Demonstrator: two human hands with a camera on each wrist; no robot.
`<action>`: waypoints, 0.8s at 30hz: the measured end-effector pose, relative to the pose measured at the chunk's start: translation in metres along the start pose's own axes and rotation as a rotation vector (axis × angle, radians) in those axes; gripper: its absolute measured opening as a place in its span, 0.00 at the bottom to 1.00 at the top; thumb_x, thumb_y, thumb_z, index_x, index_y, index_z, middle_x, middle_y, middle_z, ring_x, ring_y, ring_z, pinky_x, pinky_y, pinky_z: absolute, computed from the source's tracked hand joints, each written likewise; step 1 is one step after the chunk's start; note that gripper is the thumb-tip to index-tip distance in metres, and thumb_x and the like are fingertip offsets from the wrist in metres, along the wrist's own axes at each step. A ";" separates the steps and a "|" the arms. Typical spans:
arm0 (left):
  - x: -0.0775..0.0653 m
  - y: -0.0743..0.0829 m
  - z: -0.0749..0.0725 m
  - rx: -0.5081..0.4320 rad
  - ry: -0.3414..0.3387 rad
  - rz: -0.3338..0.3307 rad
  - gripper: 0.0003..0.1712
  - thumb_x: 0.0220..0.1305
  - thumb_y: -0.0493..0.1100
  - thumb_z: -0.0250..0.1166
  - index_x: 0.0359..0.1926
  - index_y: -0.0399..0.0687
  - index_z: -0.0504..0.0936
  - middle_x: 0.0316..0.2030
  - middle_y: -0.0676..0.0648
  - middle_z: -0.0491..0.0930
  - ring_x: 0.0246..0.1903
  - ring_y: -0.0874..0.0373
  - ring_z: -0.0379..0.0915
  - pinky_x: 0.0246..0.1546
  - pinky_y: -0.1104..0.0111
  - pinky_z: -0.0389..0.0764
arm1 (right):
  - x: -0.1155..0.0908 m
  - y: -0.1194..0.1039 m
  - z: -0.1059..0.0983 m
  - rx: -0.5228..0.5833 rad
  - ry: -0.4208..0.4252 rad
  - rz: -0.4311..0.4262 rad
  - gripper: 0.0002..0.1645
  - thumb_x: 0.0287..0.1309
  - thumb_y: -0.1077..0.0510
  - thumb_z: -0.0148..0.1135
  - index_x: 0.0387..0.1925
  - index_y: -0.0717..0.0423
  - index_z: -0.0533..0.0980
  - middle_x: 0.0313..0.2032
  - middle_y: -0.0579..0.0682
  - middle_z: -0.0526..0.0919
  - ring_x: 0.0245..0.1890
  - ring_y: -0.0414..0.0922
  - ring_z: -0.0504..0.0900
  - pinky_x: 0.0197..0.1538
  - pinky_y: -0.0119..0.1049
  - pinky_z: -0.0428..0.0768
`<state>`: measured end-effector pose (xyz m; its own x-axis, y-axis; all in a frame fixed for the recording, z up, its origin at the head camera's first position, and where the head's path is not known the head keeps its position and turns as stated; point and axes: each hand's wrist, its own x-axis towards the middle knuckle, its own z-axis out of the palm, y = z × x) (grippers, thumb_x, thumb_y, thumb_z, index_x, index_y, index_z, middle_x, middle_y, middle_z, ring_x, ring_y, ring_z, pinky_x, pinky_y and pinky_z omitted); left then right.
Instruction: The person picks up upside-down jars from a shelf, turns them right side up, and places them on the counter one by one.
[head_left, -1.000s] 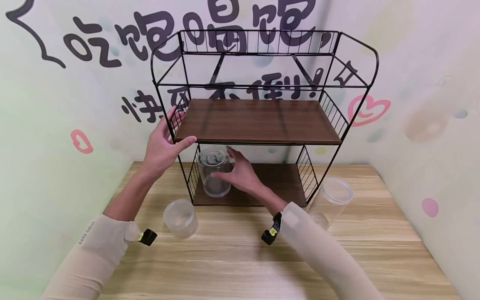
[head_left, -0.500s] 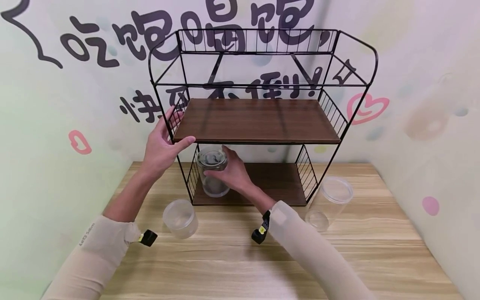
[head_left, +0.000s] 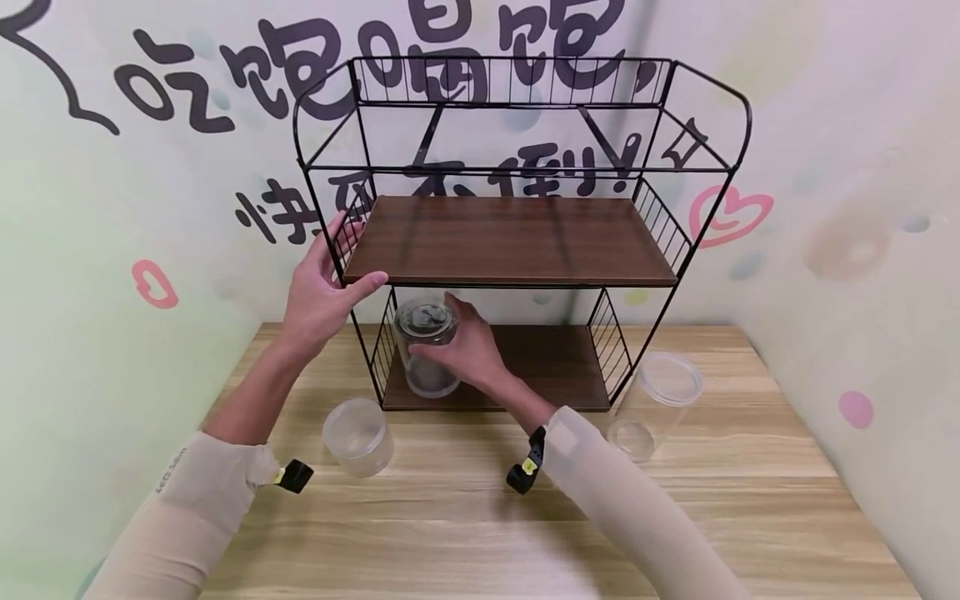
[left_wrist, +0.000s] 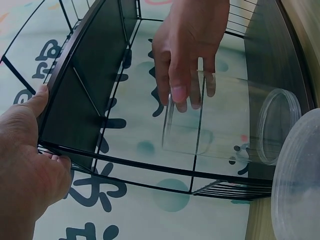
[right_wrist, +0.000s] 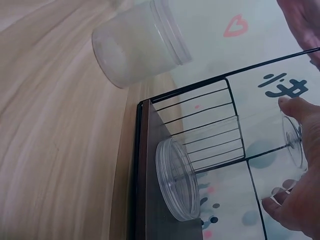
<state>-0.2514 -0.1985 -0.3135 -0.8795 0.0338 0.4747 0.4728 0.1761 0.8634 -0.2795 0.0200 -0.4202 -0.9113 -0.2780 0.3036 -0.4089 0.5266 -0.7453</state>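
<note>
A clear jar (head_left: 427, 379) stands mouth down at the left end of the rack's lower shelf (head_left: 543, 358). My right hand (head_left: 474, 346) grips its upper part, thumb across the front and fingers round the far side. The right wrist view shows the jar's thick rim (right_wrist: 177, 180) at the shelf board. My left hand (head_left: 318, 287) holds the left side of the black wire rack (head_left: 517, 242) at the middle shelf. Its thumb lies on that shelf's front edge, with the fingers behind the wire side, partly hidden.
A short frosted tub (head_left: 358, 437) sits on the wooden table (head_left: 450, 517), front left of the rack. Beside the rack's right front corner stands a tall clear jar (head_left: 660, 404). The lettered wall (head_left: 225, 292) is behind the rack.
My right hand has moved slightly left and its thumb now lies farther across the jar. The jar stays at the same end of the shelf. My left hand keeps its hold.
</note>
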 end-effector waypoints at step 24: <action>-0.001 0.002 0.001 -0.037 0.018 -0.030 0.53 0.64 0.32 0.75 0.83 0.49 0.58 0.78 0.39 0.64 0.80 0.52 0.57 0.76 0.75 0.62 | -0.065 -0.012 -0.047 0.087 0.051 -0.048 0.56 0.46 0.45 0.87 0.73 0.55 0.71 0.57 0.53 0.84 0.55 0.48 0.85 0.56 0.45 0.88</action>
<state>-0.2494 -0.1975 -0.3121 -0.8925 0.0108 0.4509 0.4478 0.1401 0.8831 -0.2176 0.0697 -0.4029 -0.8930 -0.2585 0.3685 -0.4485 0.4415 -0.7771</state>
